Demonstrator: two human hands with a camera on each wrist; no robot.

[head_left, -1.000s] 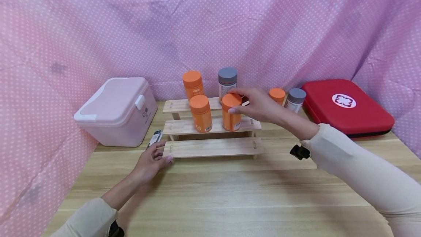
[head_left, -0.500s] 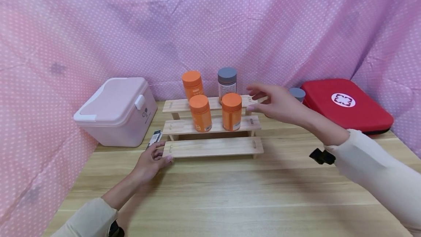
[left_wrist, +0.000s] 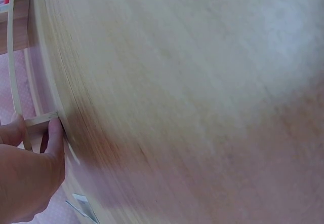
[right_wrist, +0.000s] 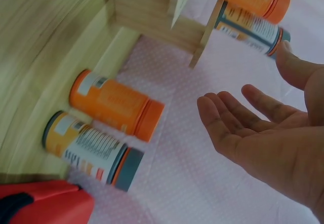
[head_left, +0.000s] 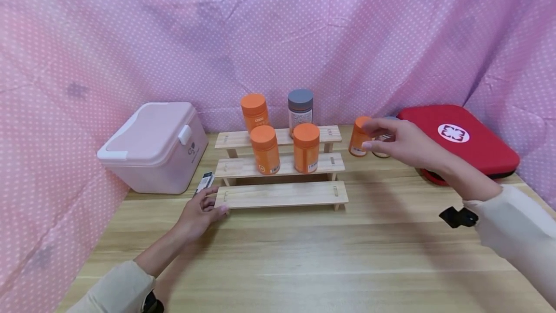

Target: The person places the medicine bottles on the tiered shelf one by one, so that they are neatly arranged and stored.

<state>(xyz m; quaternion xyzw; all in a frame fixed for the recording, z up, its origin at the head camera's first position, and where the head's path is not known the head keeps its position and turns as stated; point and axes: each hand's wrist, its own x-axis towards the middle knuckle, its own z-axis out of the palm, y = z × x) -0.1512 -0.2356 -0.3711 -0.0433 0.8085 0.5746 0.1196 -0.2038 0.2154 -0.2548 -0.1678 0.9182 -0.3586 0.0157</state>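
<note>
My left hand [head_left: 196,217] grips the left end of the lowest step of a three-tier wooden display rack [head_left: 284,195]; in the left wrist view its thumb and a finger pinch the end. Two orange bottles [head_left: 266,156] [head_left: 306,154] stand on the middle step. The top step carries another orange bottle [head_left: 254,110] and a grey-capped bottle [head_left: 300,112]. Right of the rack, my right hand [head_left: 406,143] hovers with nothing in it, fingers loosely bent. An orange bottle [right_wrist: 116,105] and a grey-capped bottle [right_wrist: 93,148] stand on the table beyond it, partly covered in the head view.
A pink lidded box [head_left: 152,153] stands left of the rack, with a small flat packet [head_left: 204,182] beside it. At the right lies a red case [head_left: 460,144] with a white emblem. Pink dotted cloth [head_left: 278,37] hangs behind the wooden table [head_left: 304,260].
My right hand has let go of the right-hand orange bottle on the middle step and moved right, toward the two bottles beside the red case. My left hand stays in place.
</note>
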